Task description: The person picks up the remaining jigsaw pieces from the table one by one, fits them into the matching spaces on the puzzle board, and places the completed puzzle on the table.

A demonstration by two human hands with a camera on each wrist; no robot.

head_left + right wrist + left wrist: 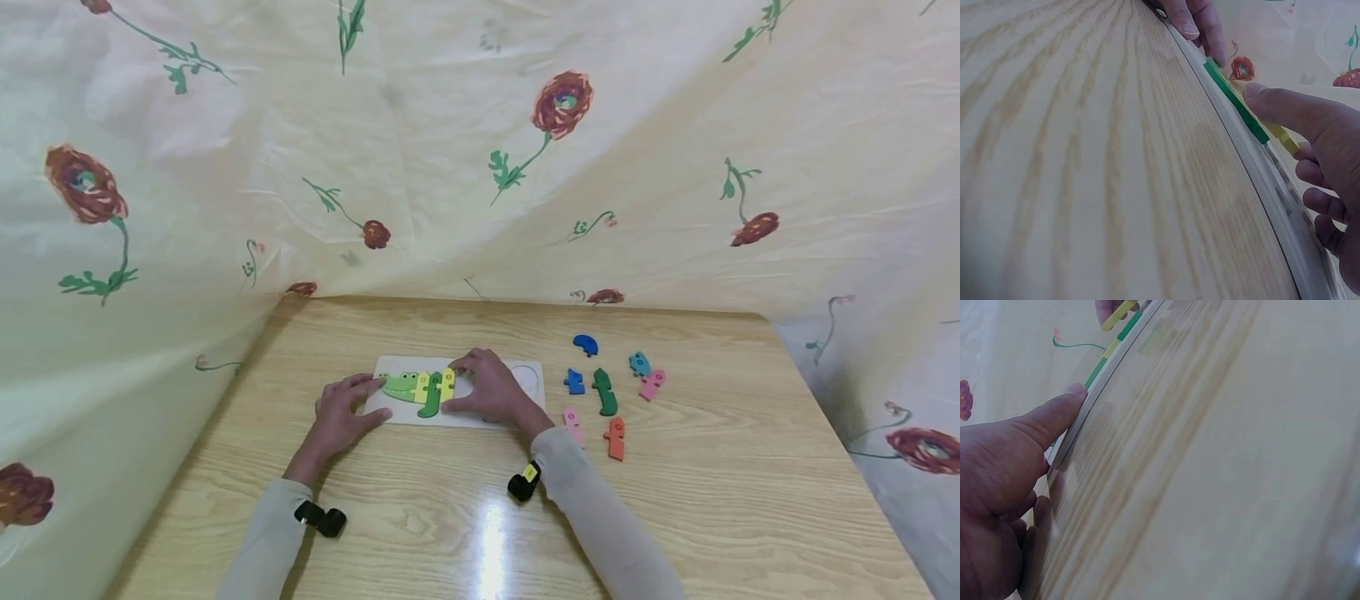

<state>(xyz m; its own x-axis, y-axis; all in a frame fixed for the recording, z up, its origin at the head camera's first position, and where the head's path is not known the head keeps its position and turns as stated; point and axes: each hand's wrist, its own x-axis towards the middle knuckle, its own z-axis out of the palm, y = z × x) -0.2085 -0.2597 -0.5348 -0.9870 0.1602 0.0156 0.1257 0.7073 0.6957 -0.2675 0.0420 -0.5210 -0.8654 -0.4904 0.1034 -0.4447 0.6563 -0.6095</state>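
Note:
A white puzzle board [405, 419] lies on the table with a green crocodile head [401, 387], a yellow piece [422, 387] and a green leg piece [430, 403] in its left part. My left hand [342, 417] holds the board's left end, thumb at the front corner and fingers on the far side. Between the thumb and fingers of my right hand [491, 387] is a second yellow puzzle piece [447, 385], just right of the green leg piece. In the right wrist view this yellow piece [1286, 139] looks tilted and raised above the board.
Right of the board lie loose pieces: a dark blue one [586, 345], a blue one [574, 382], a green one [604, 392], a teal one [639, 363], pink ones [652, 384] and an orange one [615, 438]. Flowered cloth [450, 167] hangs behind the table.

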